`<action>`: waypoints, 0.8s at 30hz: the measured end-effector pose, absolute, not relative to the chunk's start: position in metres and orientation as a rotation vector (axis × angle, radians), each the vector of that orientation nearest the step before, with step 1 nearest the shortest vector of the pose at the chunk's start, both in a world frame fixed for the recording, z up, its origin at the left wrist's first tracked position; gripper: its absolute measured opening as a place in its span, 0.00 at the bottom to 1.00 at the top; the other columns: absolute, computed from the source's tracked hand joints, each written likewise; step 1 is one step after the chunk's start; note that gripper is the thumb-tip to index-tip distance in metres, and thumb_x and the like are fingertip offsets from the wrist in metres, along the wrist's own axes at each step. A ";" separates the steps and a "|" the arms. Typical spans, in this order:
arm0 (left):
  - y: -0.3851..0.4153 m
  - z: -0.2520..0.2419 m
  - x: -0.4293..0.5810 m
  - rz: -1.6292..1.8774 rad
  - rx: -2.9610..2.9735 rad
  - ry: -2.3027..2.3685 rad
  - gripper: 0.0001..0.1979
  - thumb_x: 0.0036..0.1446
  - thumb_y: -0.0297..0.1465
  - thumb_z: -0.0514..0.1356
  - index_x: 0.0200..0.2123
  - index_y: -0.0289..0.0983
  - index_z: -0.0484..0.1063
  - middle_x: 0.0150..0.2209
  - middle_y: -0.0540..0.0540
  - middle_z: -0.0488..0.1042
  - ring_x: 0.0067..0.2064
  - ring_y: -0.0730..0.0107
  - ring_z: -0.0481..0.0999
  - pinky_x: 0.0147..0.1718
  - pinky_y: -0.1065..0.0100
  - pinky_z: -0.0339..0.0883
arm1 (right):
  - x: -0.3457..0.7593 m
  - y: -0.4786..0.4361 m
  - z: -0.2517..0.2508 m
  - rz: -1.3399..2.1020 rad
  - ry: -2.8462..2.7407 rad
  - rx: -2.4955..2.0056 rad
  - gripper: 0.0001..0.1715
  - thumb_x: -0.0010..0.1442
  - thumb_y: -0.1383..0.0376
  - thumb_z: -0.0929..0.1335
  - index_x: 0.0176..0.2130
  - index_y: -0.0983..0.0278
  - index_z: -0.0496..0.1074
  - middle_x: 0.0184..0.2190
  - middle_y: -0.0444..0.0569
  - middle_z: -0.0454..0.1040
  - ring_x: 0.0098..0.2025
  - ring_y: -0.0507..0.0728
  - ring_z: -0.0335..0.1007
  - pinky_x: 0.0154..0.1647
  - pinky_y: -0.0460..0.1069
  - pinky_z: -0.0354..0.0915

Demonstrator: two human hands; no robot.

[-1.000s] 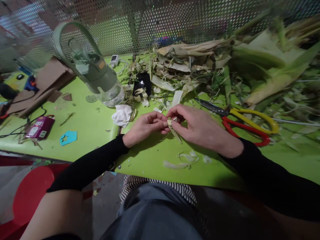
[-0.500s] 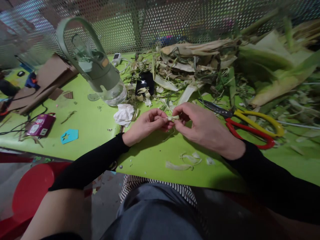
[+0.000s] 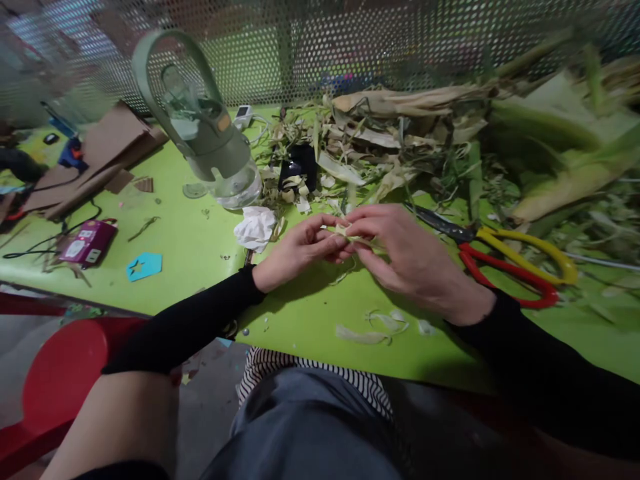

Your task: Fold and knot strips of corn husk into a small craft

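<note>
Your left hand [image 3: 295,252] and right hand [image 3: 407,257] pinch a slim, pale yellow-green leafy strip [image 3: 344,231] between their fingers, probably to steady it; red-and-yellow-handled metal scissors [image 3: 469,234] lie right of the fingers.

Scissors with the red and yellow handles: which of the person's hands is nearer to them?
Right. The right hand is just left of the scissors; the left hand is farther left.

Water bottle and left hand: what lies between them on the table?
In the head view, a crumpled white tissue lies between the water bottle and the left hand, with a pale scrap close beside it.
</note>
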State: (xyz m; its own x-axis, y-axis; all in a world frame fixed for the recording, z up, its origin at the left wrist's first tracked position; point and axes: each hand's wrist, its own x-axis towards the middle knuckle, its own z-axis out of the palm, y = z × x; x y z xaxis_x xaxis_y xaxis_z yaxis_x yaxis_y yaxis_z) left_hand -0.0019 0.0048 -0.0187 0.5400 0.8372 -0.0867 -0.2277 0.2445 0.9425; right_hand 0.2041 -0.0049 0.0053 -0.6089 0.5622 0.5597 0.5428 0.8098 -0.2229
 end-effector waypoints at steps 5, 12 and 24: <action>0.007 -0.022 -0.003 0.808 0.936 0.624 0.16 0.61 0.33 0.66 0.49 0.37 0.69 0.41 0.45 0.82 0.42 0.70 0.82 0.43 0.67 0.72 | 0.205 -0.006 0.013 -0.041 -2.226 -0.989 0.04 0.70 0.62 0.65 0.44 0.60 0.68 0.41 0.53 0.79 0.42 0.61 0.76 0.41 0.56 0.71; 0.004 -0.021 0.001 0.767 1.111 0.650 0.20 0.60 0.36 0.68 0.51 0.36 0.67 0.39 0.45 0.82 0.40 0.71 0.81 0.40 0.68 0.71 | 0.203 -0.003 0.005 0.136 -2.466 -1.210 0.17 0.73 0.61 0.58 0.39 0.63 0.72 0.31 0.52 0.78 0.30 0.59 0.71 0.34 0.53 0.62; 0.003 -0.012 0.001 0.784 1.339 0.766 0.18 0.64 0.45 0.63 0.38 0.36 0.66 0.27 0.52 0.70 0.28 0.77 0.70 0.30 0.71 0.66 | 0.205 -0.003 0.016 0.020 -2.577 -1.198 0.16 0.69 0.63 0.58 0.32 0.61 0.68 0.27 0.50 0.74 0.30 0.58 0.65 0.38 0.55 0.56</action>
